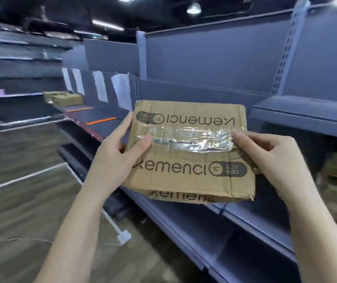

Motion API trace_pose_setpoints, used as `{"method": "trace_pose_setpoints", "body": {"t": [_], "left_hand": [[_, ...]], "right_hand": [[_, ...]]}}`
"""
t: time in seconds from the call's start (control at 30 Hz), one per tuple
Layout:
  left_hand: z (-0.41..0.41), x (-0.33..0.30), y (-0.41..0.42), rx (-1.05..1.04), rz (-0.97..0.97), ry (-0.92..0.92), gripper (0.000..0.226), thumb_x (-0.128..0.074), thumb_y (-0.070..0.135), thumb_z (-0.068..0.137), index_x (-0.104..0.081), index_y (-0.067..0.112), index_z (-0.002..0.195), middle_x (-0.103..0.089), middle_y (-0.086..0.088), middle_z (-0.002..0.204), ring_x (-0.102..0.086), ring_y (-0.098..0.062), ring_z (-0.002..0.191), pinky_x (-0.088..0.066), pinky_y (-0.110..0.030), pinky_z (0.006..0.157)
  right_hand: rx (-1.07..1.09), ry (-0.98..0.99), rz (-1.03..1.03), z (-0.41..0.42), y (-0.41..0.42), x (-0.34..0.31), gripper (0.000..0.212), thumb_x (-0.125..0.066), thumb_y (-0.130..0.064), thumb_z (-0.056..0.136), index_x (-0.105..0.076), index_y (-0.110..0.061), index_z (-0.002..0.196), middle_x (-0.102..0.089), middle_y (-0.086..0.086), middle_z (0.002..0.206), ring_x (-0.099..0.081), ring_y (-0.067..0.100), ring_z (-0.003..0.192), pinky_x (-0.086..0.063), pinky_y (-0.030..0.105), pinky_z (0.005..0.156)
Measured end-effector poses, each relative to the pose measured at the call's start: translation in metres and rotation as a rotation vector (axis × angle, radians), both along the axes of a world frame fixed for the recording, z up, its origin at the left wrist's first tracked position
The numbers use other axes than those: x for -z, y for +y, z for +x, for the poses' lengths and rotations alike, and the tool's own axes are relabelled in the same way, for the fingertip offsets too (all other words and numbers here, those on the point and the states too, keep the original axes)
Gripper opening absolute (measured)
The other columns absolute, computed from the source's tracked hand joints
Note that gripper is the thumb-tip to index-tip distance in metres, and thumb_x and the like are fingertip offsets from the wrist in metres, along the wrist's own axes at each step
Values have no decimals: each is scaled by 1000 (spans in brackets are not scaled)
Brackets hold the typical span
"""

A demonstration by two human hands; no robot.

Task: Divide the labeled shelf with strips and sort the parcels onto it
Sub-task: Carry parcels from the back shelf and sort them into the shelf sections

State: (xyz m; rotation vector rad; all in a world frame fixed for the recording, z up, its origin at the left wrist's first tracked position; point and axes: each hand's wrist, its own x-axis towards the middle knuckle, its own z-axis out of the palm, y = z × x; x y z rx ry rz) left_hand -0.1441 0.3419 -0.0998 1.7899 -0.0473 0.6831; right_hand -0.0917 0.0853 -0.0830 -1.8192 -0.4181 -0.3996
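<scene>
Blue-grey steel shelving [214,64] fills the background, its long shelf [94,117] divided by orange strips [100,121], with white labels [121,92] on the back panel and small parcels [64,98] at the far end. Cardboard parcel [190,150], taped across its top, is held in the air in front of the shelving, between both hands. Left hand [112,156] grips its left edge, thumb on the tape. Right hand [269,154] grips its right edge, thumb on top.

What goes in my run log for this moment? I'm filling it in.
left hand grips cardboard parcel | right hand grips parcel | parcel off shelf | orange strips on labeled shelf | parcels at far end
</scene>
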Motion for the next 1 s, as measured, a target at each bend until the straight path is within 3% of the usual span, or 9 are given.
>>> {"method": "trace_pose_setpoints", "body": {"t": [0.13, 0.2, 0.37, 0.47, 0.6, 0.73, 0.83, 1.0], "left_hand": [[5, 10, 97, -191, -32, 31, 70, -66, 37, 76, -30, 52, 134, -67, 17, 106, -66, 5, 83, -49, -10, 62], [10, 20, 142, -259, -58, 72, 84, -69, 37, 69, -23, 50, 138, -71, 10, 99, -68, 0, 81, -49, -9, 58], [52, 48, 253, -383, -91, 120, 91, -74, 28, 70, -23, 44, 144, -72, 8, 100, -68, -3, 86, -54, -17, 72], [94, 61, 318, -450, -102, 99, 92, -73, 30, 66, -25, 41, 144, -72, 10, 97, -69, -3, 87, -54, -16, 70], [161, 61, 413, -523, -134, 58, 84, -72, 15, 75, -29, 39, 143, -72, 11, 93, -69, -3, 83, -51, -12, 61], [218, 57, 507, -596, -73, 35, 73, -67, 8, 81, -34, 40, 138, -73, 15, 93, -68, -3, 86, -52, -14, 71], [240, 65, 574, -710, -109, 19, 80, -67, 8, 81, -27, 37, 144, -72, 15, 94, -68, -8, 90, -55, -28, 82], [268, 85, 707, -833, -129, -14, 89, -70, 24, 75, -16, 62, 135, -68, 7, 104, -62, -15, 90, -48, -45, 95]], "right_hand": [[-262, 80, -48, 62, 123, 20, 16, -65, -38, 83, -73, -29, 94, -73, -13, 75, -67, 5, 72, -49, 19, 60], [-404, 108, -73, 88, 176, 32, 17, -67, -29, 83, -70, -32, 100, -73, -17, 87, -68, 2, 83, -50, 17, 65], [-627, 152, -23, 156, 300, 56, 38, -65, -20, 84, -61, -32, 120, -70, -16, 106, -67, 6, 97, -56, 30, 80], [-703, 156, 20, 211, 378, 70, 41, -66, -18, 83, -61, -27, 123, -70, -11, 109, -65, 8, 103, -54, 35, 88], [-804, 154, 45, 294, 491, 71, 45, -66, -17, 84, -58, -29, 127, -71, -10, 107, -66, 9, 102, -53, 29, 89], [-900, 147, 61, 365, 610, 58, 51, -66, -16, 85, -53, -31, 132, -69, -16, 109, -63, 3, 104, -51, 15, 82], [-965, 130, 47, 398, 700, 57, 57, -67, -15, 84, -49, -31, 135, -68, -21, 109, -61, -3, 105, -50, 12, 82], [-1077, 125, 43, 440, 857, 77, 61, -69, -12, 82, -47, -25, 137, -66, -27, 107, -61, -4, 103, -50, 12, 80]]}}
